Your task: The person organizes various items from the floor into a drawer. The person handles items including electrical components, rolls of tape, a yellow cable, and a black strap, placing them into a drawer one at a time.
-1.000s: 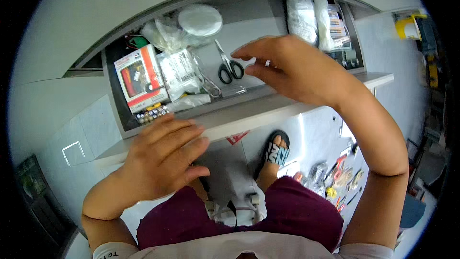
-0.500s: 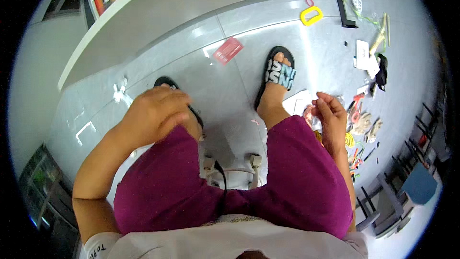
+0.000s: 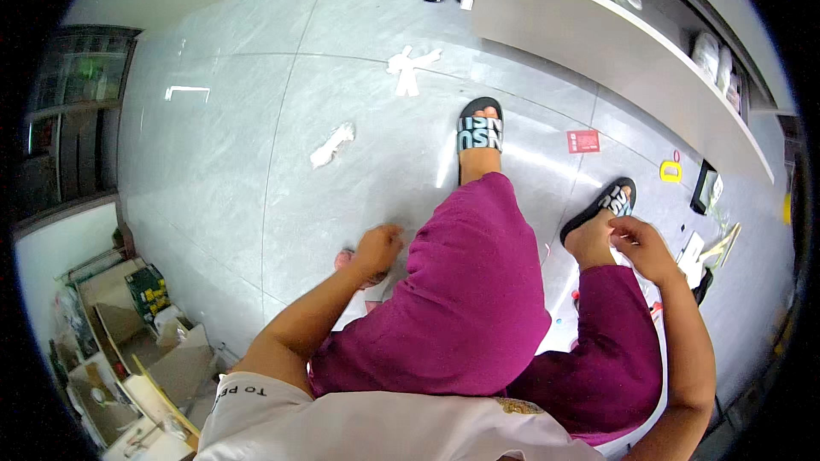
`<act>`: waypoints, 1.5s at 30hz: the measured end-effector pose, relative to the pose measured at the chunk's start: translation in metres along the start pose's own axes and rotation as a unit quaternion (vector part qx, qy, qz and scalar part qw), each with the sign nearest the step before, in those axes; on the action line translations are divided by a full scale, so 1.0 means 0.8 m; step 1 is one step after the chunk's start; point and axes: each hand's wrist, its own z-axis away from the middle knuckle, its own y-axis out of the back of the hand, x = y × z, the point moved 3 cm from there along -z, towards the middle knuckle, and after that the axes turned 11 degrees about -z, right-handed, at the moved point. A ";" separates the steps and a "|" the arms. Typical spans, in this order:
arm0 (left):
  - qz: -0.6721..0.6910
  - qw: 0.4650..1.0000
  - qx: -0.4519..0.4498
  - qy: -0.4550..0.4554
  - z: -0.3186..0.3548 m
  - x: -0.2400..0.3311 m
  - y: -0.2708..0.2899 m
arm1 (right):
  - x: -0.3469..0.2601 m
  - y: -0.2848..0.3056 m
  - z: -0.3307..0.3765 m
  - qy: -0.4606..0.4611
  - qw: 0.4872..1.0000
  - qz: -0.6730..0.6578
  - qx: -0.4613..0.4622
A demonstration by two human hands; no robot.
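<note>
My left hand [image 3: 378,252] is lowered beside my left knee, its fingers loosely bent and partly turned from view, and I see nothing in it. Below that wrist a small pinkish and dark round thing [image 3: 346,258] peeks out; I cannot make out its kind. Over my right ankle hangs my right hand [image 3: 645,248], thumb and fingers loosely curled and a little apart, holding nothing visible. On the floor ahead of my feet, in black sandals [image 3: 480,130], lie a red card [image 3: 583,142] and a yellow ring-shaped handle [image 3: 671,172].
A white cross-shaped piece [image 3: 410,71] and a crumpled white strip [image 3: 333,145] lie on the grey tiles. Ahead right runs a long white shelf edge [image 3: 615,43]. Open cardboard boxes [image 3: 128,324] stand at the lower left. More clutter, including a black bracket [image 3: 702,188], lies at right.
The view has swung to the left, bringing the white floor pieces and the boxes into sight. My left hand has moved off my thigh, and my left foot has shifted forward.
</note>
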 end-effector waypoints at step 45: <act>-0.055 0.956 0.268 0.105 -0.397 -0.048 0.141 | -0.015 0.001 -0.127 -0.092 0.986 -0.101 0.096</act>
